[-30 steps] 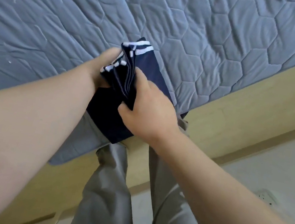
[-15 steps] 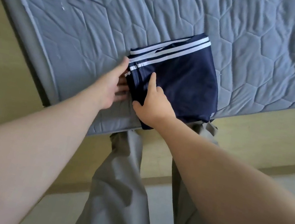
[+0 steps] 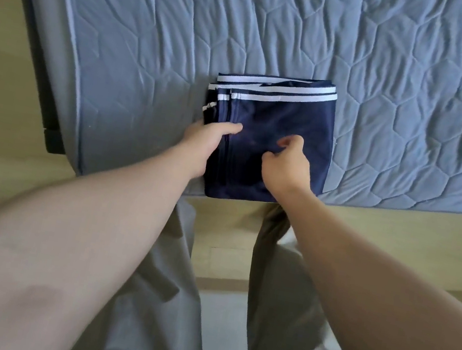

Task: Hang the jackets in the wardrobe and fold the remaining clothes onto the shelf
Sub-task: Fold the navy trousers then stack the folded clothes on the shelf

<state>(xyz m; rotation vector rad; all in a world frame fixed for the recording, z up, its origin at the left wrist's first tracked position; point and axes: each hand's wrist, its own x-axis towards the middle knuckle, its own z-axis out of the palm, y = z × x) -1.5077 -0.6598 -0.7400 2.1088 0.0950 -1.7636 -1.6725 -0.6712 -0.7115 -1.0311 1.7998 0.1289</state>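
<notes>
Here, quilted grey mattress, folded navy garment, wooden frame.

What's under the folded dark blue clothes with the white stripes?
The folded navy garment with white stripes lies flat on the grey-blue quilted mattress. Anything tucked between them is covered.

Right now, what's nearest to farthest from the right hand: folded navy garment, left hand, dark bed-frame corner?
1. Folded navy garment, directly under the right hand.
2. Left hand, gripping its left edge.
3. Dark bed-frame corner, far left.
</notes>
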